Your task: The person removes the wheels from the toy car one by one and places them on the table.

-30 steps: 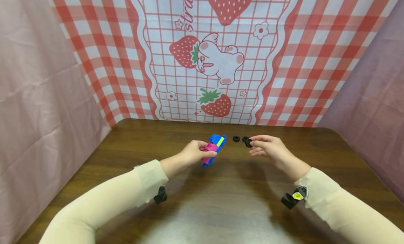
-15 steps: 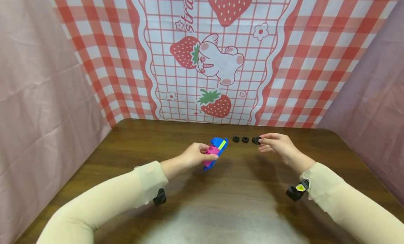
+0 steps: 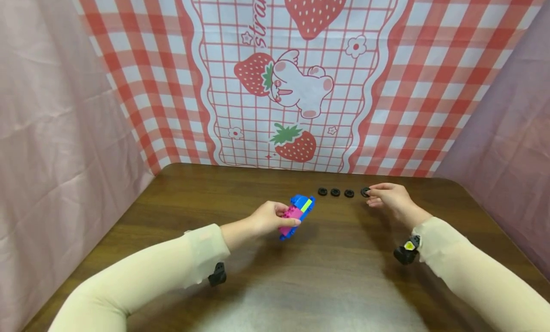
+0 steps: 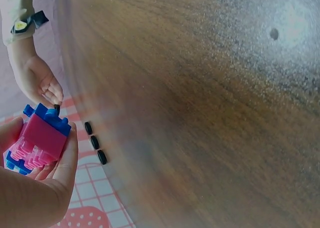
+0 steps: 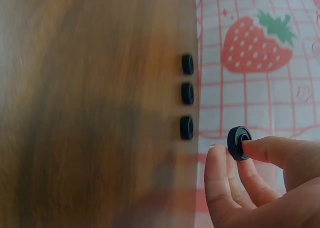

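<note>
My left hand (image 3: 269, 217) grips a small toy car (image 3: 296, 216) built of pink and blue bricks with a yellow-green stripe, held tilted above the table. In the left wrist view the pink bricks (image 4: 46, 138) show between thumb and fingers, studs toward the camera. My right hand (image 3: 393, 200) pinches a black toy wheel (image 5: 238, 143) between thumb and fingertips, at the right end of a row. The row's other wheels lie flat near the table's back edge: a left one (image 3: 322, 191), a middle one (image 3: 335, 192) and a right one (image 3: 349, 193).
The brown wooden table (image 3: 275, 284) ends at a hanging red-and-white checked cloth (image 3: 172, 83) printed with strawberries. Pink curtains stand on the left (image 3: 64, 131) and on the right (image 3: 507, 145). A black wrist camera (image 3: 406, 251) hangs under the right cuff, another (image 3: 217, 273) under the left.
My right hand has moved to the right with a wheel, and the third wheel, earlier beside its fingers, now lies apart in the row. My left hand has lowered slightly with the toy car.
</note>
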Tool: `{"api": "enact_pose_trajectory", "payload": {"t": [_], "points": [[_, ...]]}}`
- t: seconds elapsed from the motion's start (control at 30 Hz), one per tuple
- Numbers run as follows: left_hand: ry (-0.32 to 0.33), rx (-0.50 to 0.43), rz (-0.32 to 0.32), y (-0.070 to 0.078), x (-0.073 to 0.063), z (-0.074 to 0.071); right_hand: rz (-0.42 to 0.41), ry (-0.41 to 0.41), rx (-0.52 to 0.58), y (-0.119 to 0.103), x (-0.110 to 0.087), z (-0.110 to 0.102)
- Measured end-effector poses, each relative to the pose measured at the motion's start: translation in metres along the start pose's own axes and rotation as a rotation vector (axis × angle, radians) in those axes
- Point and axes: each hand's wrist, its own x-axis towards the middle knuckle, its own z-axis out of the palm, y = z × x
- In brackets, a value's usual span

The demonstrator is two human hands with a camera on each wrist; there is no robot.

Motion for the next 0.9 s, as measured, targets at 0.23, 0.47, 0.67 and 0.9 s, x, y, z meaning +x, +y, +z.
{"api": "enact_pose_trajectory", "payload": {"t": [0.23,0.47,0.67,0.9], "points": [[-0.005,-0.002,-0.004,-0.001,0.000,-0.001,0.019,0.036,0.022,0.014,0.016,-0.009],[-0.020,-0.001,-0.006,-0.004,0.002,0.003,0.080,0.068,0.067,0.027,0.029,-0.008],[-0.028,0.001,0.002,-0.004,0.001,0.005,0.088,0.120,-0.020,0.029,0.034,-0.005],[-0.022,0.002,-0.008,-0.003,0.000,0.001,0.095,0.181,-0.114,0.028,0.041,0.002]]}}
